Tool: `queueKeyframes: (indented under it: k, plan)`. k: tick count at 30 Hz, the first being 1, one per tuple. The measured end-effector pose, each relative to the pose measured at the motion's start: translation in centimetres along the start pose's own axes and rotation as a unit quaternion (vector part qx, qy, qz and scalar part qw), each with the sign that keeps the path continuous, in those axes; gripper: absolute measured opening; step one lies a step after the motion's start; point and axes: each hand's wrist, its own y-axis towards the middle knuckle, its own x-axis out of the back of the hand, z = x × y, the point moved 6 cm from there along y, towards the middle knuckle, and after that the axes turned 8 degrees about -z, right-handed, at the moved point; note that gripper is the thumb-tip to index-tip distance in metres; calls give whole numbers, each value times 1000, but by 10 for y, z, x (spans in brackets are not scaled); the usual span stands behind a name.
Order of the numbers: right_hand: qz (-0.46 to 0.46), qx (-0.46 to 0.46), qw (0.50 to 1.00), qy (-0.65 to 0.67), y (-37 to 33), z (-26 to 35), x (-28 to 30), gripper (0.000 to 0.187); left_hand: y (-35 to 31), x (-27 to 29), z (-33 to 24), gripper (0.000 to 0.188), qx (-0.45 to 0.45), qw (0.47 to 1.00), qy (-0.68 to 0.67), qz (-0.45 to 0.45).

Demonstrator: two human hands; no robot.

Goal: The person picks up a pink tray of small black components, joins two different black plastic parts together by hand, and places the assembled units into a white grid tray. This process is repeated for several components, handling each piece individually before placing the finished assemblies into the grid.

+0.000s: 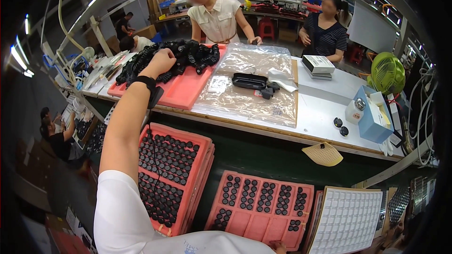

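My left hand reaches far forward over a heap of black ribbed, coiled parts at the back left of the workbench. Its fingers are curled down among the parts, and what they hold is hidden. The heap lies on a pink tray, whose near part shows bare. A black band circles my left wrist. Low in the picture, my right hand rests at the near rim of another pink tray, which has small round black pieces in its compartments. Only part of that hand shows.
A stack of pink trays full of round black pieces stands below my left arm. On the bench lie clear plastic sheeting, a black case, white boxes, a blue box and a green fan. Two people stand across the bench.
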Motion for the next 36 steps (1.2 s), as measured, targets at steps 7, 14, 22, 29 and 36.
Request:
queueKeyframes:
  k: [7, 14, 22, 29, 36]
  plan:
    - [15, -28, 999, -19, -10, 10, 10, 39, -17, -8, -69, 45, 22, 974, 223, 14]
    - [-21, -42, 996, -73, -15, 36, 28, 39, -6, -26, -66, 47, 18, 961, 271, 52]
    - [-66, -22, 995, -74, -12, 34, 29, 35, -2, -6, -15, 34, 22, 998, -31, 55]
    - [-53, 7, 995, -87, -17, 41, 35, 34, -82, 39, -53, 31, 216, 860, -446, 125]
    - [-79, 65, 986, -129, -8, 74, 51, 29, -265, 75, -163, 47, 100, 839, -515, 148]
